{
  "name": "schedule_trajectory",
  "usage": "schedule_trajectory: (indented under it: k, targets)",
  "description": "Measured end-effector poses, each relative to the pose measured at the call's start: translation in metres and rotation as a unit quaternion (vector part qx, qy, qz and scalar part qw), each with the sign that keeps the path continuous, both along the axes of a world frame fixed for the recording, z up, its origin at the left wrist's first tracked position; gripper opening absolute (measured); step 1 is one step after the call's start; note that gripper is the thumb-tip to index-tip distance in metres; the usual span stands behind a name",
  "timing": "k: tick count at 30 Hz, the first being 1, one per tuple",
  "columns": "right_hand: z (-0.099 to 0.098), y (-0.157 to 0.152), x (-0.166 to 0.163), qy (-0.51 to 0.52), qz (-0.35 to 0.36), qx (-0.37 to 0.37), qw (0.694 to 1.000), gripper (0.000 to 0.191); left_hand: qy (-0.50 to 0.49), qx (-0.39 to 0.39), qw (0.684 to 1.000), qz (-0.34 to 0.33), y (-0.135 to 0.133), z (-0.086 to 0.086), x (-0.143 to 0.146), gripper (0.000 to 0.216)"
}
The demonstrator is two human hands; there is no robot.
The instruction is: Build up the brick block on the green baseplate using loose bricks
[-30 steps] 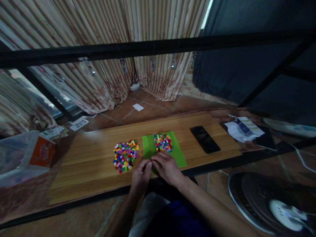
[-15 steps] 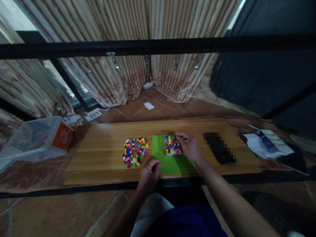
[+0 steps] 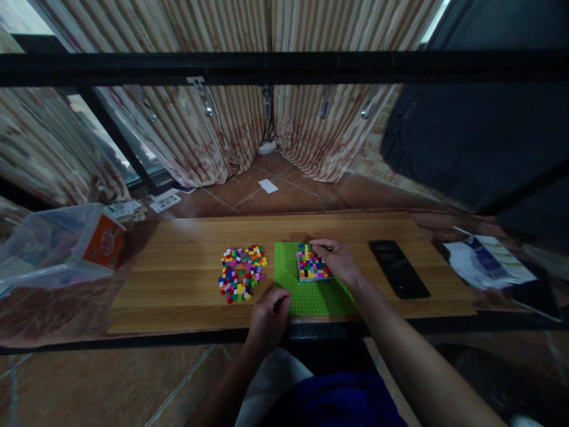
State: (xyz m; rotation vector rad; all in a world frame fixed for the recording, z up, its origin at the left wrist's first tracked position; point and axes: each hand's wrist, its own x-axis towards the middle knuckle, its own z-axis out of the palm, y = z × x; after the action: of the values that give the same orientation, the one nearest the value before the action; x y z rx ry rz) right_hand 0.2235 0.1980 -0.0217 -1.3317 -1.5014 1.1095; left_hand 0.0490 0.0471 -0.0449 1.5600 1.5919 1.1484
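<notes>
A green studded baseplate lies on the wooden board, and a square block of multicoloured toy bricks sits on it. Over the block's upper right part is my right hand, thumb and fingers pinched together at its surface; whatever is between the fingertips is too small to see. My left hand rests curled at the baseplate's lower left corner, its fingers closed and their contents hidden. Just beyond it to the left spreads a pile of small loose bricks in many colours.
The wooden board carries a black phone on the right. A clear plastic box with an orange label stands at the left. Papers lie at the right. A dark metal bar crosses in front of the curtains.
My right hand's fingertips have shifted slightly left over the brick block, from its right edge. My left hand stays nearly still. The view has tilted slightly.
</notes>
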Motion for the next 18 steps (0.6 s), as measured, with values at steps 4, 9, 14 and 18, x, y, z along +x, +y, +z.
schedule_trajectory:
  k: [4, 9, 14, 18]
  targets:
    - [0.0018, -0.0005, 0.0005, 0.014, -0.004, -0.028, 1.0, 0.029, 0.005, -0.005, 1.0, 0.003, -0.0002, 0.0012, 0.0011, 0.012]
    - [0.0002, 0.0023, -0.0001, 0.023, -0.006, -0.03, 0.999, 0.029, 0.013, -0.009, 1.0, 0.0, -0.0002, 0.0036, 0.0016, 0.014]
    - [0.0029, 0.0031, -0.0013, 0.028, -0.001, -0.054, 0.998, 0.028, 0.008, -0.008, 1.0, 0.001, 0.0004, 0.003, 0.0017, 0.013]
    - [0.0046, 0.0029, -0.0018, 0.033, -0.004, -0.057, 0.998, 0.028, 0.01, -0.016, 1.0, -0.005, 0.0004, 0.0032, 0.0024, 0.014]
